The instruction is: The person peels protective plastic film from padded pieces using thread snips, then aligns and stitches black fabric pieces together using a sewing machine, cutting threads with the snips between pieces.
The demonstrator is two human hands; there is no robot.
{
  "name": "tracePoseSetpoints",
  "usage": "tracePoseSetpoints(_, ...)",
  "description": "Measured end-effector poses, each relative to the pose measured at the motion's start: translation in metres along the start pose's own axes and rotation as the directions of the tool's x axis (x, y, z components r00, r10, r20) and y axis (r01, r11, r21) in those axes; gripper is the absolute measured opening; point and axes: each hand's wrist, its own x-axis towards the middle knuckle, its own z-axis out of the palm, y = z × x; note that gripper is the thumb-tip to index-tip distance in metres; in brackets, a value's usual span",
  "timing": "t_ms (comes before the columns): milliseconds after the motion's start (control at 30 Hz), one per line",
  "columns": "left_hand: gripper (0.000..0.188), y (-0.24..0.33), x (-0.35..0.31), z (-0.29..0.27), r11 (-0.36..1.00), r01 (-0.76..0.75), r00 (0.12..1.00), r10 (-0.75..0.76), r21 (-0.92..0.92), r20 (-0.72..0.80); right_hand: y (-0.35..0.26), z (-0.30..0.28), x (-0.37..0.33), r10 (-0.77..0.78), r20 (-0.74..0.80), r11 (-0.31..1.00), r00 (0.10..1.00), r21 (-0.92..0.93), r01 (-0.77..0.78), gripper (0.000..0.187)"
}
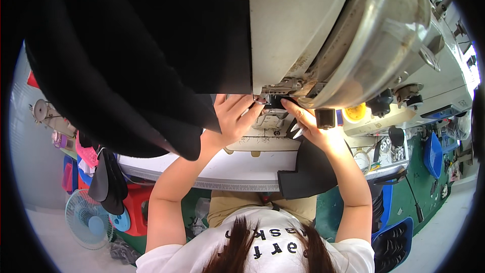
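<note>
Both hands are at the needle area of a sewing machine (pixel 303 25). My left hand (pixel 235 119) is on its left side, fingers bent and fingertips together beside the metal presser foot (pixel 261 102); what they pinch is hidden. A black strip of material (pixel 275 102) lies under the foot. From the right, my right hand (pixel 309 124) lays its index fingertip on that strip. Its other fingers are curled, and two pale pointed tips stick out below them; I cannot tell what they belong to. A larger black cut piece (pixel 310 169) hangs over the table edge beneath my right forearm.
Large black sheets (pixel 126 60) droop from the upper left, near my left hand. The white table (pixel 166 167) has a ruler strip along its front edge. Left are a red stool (pixel 136 210) and a fan (pixel 90 220). A blue bin (pixel 394 245) with black pieces stands lower right.
</note>
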Motion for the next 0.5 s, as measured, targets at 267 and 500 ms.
tracePoseSetpoints(267,0.017,-0.021,-0.027,0.007,0.864,0.430,0.903,-0.409,-0.263,0.133,0.007,-0.009,-0.009,0.223,0.092,0.974,0.970,0.009,-0.225,0.032)
tracePoseSetpoints(500,0.029,-0.052,-0.046,0.028,0.322,0.896,0.410,-0.866,-0.307,0.285,0.001,-0.047,-0.034,0.227,-0.184,0.969,0.956,0.138,-0.204,0.010)
